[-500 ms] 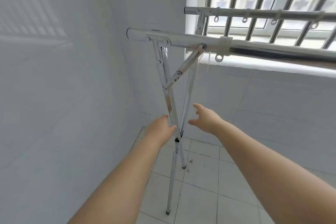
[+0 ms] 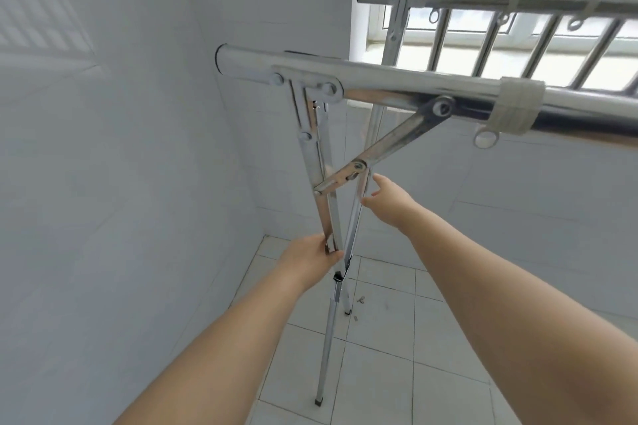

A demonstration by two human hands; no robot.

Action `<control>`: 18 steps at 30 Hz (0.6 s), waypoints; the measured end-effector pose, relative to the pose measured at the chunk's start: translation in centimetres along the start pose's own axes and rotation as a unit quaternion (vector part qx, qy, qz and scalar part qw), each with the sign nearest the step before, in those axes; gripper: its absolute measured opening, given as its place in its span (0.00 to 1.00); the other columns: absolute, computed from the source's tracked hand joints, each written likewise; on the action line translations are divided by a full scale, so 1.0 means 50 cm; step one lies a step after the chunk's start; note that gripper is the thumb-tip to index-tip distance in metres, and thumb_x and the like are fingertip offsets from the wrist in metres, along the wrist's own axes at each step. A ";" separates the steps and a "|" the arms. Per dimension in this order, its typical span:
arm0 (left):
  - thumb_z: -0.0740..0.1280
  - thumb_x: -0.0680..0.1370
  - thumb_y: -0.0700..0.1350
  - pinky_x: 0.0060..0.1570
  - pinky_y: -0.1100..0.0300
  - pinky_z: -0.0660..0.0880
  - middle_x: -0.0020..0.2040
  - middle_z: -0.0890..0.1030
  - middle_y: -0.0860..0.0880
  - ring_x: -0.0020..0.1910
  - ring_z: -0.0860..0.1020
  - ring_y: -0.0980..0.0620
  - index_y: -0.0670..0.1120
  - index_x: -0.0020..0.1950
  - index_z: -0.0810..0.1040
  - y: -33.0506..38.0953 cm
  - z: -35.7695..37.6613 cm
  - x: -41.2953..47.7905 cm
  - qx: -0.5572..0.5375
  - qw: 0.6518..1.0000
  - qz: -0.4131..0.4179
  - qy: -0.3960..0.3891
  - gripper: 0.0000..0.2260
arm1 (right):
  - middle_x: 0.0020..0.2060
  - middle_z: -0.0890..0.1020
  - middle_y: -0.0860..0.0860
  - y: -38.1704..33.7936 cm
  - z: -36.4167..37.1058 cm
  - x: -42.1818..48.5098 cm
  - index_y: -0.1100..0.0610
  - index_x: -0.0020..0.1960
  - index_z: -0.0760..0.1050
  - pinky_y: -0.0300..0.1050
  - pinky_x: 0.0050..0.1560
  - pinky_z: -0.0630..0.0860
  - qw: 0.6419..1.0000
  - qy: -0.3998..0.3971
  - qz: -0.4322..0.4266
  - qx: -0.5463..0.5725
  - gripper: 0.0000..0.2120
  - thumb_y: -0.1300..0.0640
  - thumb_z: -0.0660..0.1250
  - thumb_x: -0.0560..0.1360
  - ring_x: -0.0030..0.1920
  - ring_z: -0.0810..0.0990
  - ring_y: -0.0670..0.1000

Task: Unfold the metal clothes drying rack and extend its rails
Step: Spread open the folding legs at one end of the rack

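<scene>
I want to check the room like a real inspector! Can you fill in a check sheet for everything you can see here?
Surface: white tiled floor, some dark marks.
Job's things: metal drying rack standing on crossed legs; near rail and far rail up; folding brace slanted under the near rail.
Clutter: a few small bits on the floor by the rack's feet, too small to tell what.
Grippers: left hand closed on a leg just above the crossing; right hand open, fingertips at the other leg.
Cables: nothing seen.
Surroundings: white walls, barred window.
</scene>
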State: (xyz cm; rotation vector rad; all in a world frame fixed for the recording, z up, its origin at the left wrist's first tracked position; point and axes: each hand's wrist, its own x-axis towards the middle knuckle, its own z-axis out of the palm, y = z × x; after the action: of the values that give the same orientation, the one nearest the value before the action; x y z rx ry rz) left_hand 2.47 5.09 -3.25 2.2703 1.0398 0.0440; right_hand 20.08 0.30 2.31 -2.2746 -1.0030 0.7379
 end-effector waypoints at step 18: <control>0.64 0.75 0.53 0.49 0.53 0.73 0.51 0.80 0.48 0.52 0.77 0.44 0.49 0.49 0.77 0.024 -0.031 0.137 -0.017 0.998 -0.059 0.034 0.09 | 0.63 0.74 0.62 -0.043 -0.031 0.168 0.61 0.71 0.61 0.57 0.61 0.73 0.996 -0.007 -0.016 0.085 0.25 0.64 0.60 0.75 0.61 0.75 0.62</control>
State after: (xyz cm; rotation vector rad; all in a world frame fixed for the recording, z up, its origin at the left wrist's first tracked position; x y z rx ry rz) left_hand 7.56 10.06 -2.85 2.1852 1.1984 0.0886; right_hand 24.87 7.69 2.63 -2.1058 -0.9430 0.7957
